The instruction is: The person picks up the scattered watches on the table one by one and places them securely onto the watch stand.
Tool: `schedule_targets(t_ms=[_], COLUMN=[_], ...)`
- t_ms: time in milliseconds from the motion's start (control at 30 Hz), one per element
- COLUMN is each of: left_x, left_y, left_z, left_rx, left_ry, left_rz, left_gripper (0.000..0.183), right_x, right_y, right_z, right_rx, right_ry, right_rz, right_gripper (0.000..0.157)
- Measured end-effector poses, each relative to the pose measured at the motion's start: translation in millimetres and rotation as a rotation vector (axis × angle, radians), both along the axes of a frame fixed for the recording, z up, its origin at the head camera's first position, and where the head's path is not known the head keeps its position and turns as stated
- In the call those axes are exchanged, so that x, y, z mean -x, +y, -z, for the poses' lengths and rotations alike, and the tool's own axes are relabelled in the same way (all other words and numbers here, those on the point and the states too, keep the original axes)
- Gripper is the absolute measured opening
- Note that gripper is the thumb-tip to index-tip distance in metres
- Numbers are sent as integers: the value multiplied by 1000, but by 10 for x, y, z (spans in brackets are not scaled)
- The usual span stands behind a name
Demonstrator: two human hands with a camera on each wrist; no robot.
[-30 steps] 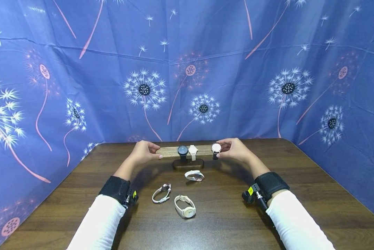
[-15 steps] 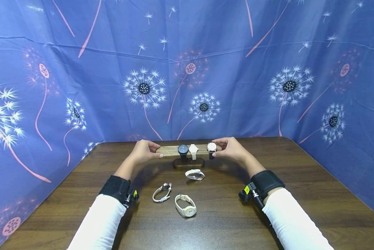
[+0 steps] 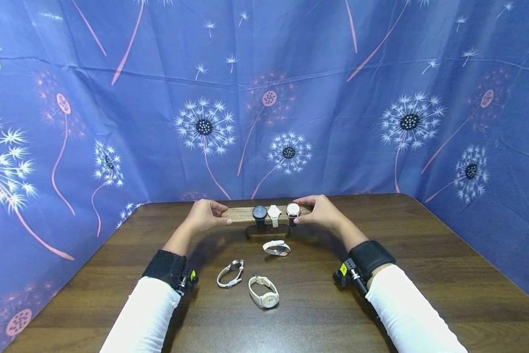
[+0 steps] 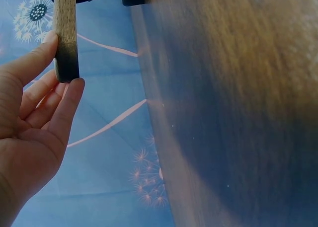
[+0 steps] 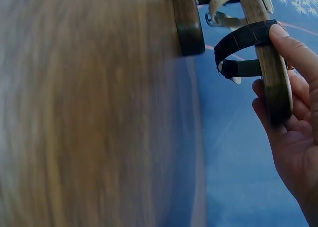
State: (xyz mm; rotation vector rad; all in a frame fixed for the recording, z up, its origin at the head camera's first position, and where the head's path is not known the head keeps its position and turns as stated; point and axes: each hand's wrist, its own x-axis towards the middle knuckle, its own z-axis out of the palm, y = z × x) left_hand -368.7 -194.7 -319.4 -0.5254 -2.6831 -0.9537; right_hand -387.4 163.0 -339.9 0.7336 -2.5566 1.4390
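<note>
A watch stand has a long wooden bar above a dark oval base. My left hand grips the bar's left end; in the left wrist view, thumb and fingers close around the bar tip. On the bar sit a black watch, a white watch and a dark-strapped watch with a pale dial. My right hand holds that last watch near the right end. In the right wrist view, its buckled dark strap loops round the bar, with my thumb on it.
Three loose watches lie on the brown wooden table: a white-strapped one before the stand, another white-strapped one to its left, and a cream one nearest me. A blue dandelion-print cloth hangs behind the table.
My right hand has slid the dark-strapped watch leftward along the bar, toward the white watch. My left hand keeps its grip on the left end.
</note>
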Motion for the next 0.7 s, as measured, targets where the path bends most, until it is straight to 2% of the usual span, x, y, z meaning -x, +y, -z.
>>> schedule_targets(t_ms=[200, 433, 700], left_x=[-5, -3, -24], left_y=[22, 29, 17], left_z=[-6, -35, -21], left_rx=[6, 32, 33], left_ry=[-4, 32, 20], left_rz=[-11, 6, 3], left_gripper=[42, 40, 42], right_x=[3, 28, 35], right_y=[-79, -107, -97], right_z=[-7, -27, -2], right_rx=[-45, -71, -131], right_ry=[31, 59, 104], right_rz=[4, 23, 22], right_gripper=[59, 61, 64])
